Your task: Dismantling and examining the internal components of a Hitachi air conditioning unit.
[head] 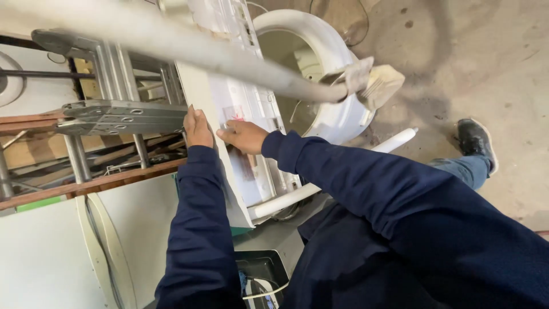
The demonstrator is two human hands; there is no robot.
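A long white appliance panel [251,109] with plastic clips and a small pink-marked label stands tilted in front of me. My left hand [197,127] grips its left edge, fingers wrapped around the rim. On the panel's face, by the label, my right hand [243,136] presses flat with its fingers together. Both arms wear dark blue sleeves. Behind the panel sits a white round drum-like tub [320,63] with an open top.
A grey pipe [171,43] crosses the top, ending in rag-wrapped material [372,83]. A metal ladder [120,114] leans at the left over wooden boards. A white tube [394,142] lies on the concrete floor. My black shoe [474,140] is at right.
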